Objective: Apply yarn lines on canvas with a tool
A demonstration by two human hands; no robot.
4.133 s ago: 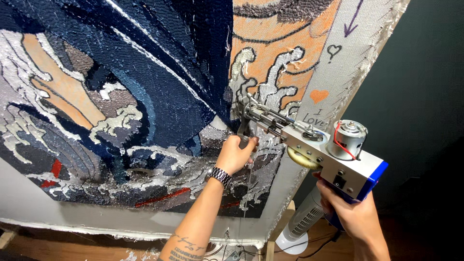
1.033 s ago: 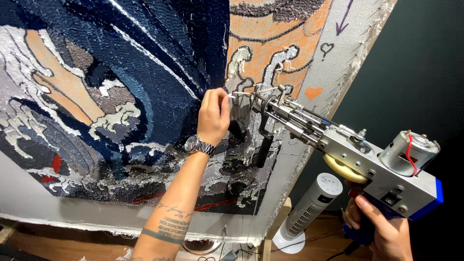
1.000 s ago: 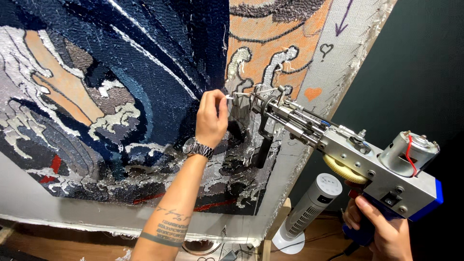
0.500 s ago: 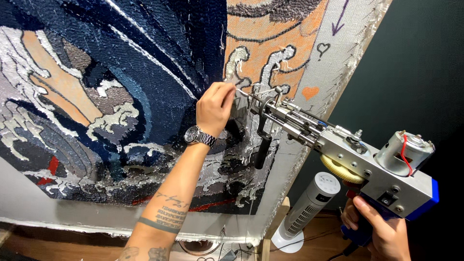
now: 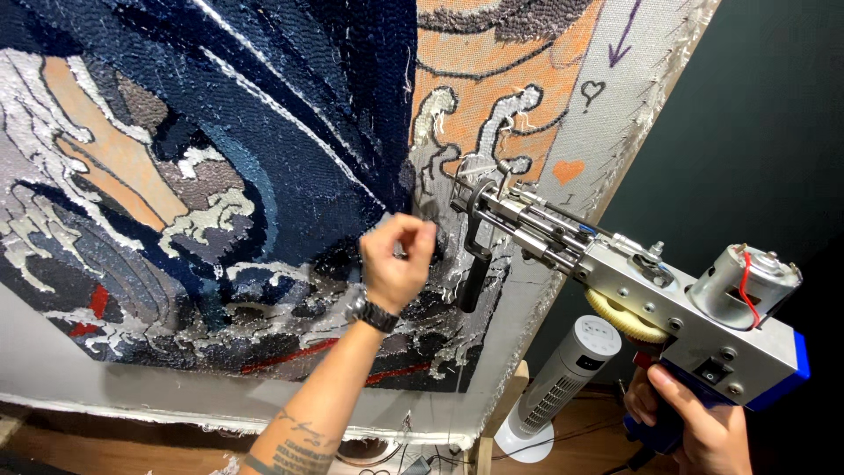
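While right hand (image 5: 694,422) grips tufting gun (image 5: 633,290), left hand (image 5: 397,262) pinched.

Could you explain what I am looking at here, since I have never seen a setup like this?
This is one view from a camera worn on a person's head, looking at their own hands. In front stands a tufted rug stretched on an upright frame, with dark blue, orange and pale grey yarn areas. The right hand grips the blue handle of a tufting gun, a silver motor-driven tool whose needle end is at the cloth. The left hand, above a wristwatch, is loosely closed just in front of the rug; whether it pinches yarn is unclear. A white tower fan stands below.
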